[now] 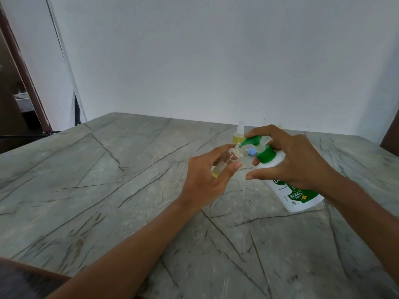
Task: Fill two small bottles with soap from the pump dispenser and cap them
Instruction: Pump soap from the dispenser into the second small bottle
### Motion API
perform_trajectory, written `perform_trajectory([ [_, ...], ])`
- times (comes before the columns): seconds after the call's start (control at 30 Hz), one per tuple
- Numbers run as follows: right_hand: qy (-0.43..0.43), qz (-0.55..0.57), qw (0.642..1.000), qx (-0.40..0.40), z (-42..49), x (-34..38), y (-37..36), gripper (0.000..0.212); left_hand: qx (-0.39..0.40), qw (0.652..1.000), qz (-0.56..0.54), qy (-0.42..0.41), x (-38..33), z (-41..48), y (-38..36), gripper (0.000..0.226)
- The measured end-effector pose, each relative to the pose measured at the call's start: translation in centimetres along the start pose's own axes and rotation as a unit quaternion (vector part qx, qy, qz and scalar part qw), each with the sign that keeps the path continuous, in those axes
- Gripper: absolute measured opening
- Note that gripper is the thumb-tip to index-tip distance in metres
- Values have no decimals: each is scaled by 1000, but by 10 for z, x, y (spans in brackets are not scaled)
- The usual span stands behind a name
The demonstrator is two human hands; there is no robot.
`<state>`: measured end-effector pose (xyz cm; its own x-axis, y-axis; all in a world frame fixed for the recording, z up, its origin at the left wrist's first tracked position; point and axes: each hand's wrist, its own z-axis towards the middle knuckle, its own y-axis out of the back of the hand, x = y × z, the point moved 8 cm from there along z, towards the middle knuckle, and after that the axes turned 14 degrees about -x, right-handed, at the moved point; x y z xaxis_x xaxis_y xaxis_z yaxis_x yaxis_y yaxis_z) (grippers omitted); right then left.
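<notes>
My left hand (pixel 207 175) grips a small clear bottle (pixel 222 164), tilted, with yellowish soap in its lower part and its open neck up against the green pump nozzle. My right hand (pixel 289 160) holds the white soap dispenser (pixel 289 190), with fingers curled over its green pump head (pixel 254 140). The dispenser leans to the left on the table. Behind the hands stands a second small bottle (pixel 238 134) with yellow liquid and a clear cap on it. A small blue cap (pixel 251 151) lies by the dispenser's green collar.
The grey marble table (pixel 129 190) runs to a white wall at the back. A dark door frame (pixel 23 83) stands at the far left. A dark wooden edge (pixel 390 134) shows at the right.
</notes>
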<state>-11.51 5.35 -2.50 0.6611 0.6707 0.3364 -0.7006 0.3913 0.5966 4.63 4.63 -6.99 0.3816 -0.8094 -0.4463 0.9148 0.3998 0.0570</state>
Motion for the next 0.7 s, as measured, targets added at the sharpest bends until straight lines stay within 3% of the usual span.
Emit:
perform_trajectory([
  [0.27, -12, 8, 1000, -16, 1, -1, 3, 59, 20, 1000, 6, -13, -3, -3, -4, 45],
  [0.5, -1, -6, 1000, 6, -1, 0, -1, 78, 1, 1000, 4, 25, 6, -2, 0, 42],
  [0.7, 0, -2, 1000, -7, 0, 1, 1, 66, 1, 1000, 2, 22, 3, -1, 0, 44],
])
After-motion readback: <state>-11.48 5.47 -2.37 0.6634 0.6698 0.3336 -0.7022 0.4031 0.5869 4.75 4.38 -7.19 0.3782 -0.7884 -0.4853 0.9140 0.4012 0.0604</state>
